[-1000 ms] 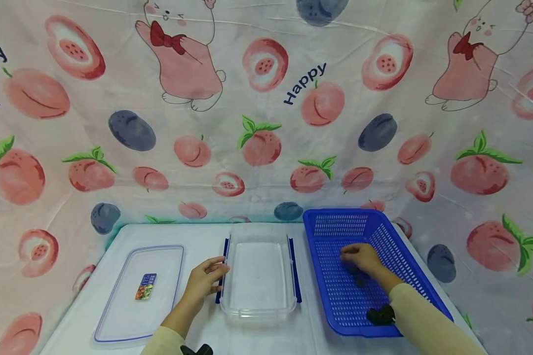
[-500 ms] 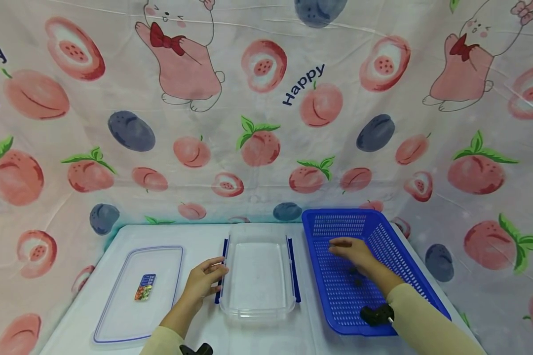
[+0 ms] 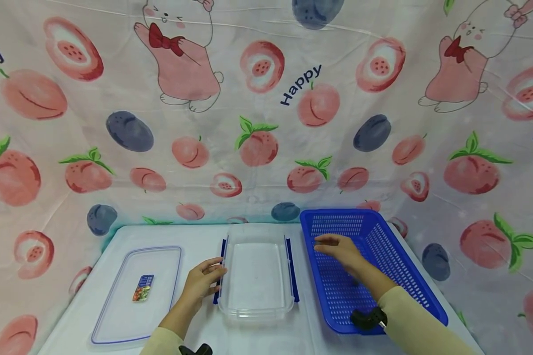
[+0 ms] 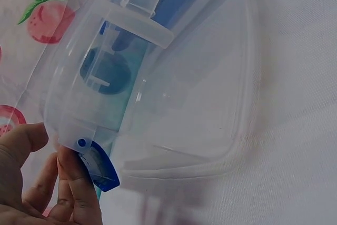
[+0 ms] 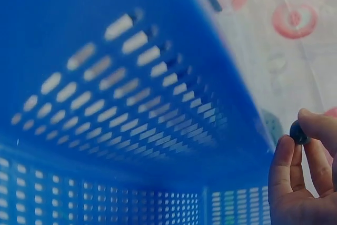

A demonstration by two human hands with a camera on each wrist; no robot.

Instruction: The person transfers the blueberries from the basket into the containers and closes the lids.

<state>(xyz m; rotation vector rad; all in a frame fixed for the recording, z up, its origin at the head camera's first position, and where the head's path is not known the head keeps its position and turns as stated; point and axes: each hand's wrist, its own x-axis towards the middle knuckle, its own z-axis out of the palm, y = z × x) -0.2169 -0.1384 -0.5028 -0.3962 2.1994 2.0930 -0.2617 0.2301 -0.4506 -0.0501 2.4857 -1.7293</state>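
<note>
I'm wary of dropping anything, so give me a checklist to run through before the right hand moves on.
1. Small dark ball secured: ok, pinched in the right hand.
2. Clear container uncovered: ok, its lid lies apart, to its left.
3. Side latches out of the opening: ok, both sit along the outer sides.
4. Container firmly steadied: cannot tell; the left hand touches its left side, but firmness doesn't show.
5. Right hand above the rim of the blue basket: cannot tell, height is unclear.

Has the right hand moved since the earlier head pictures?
Yes: judged against the blue basket, the right hand has moved left, toward the basket's left rim and the clear box.
</note>
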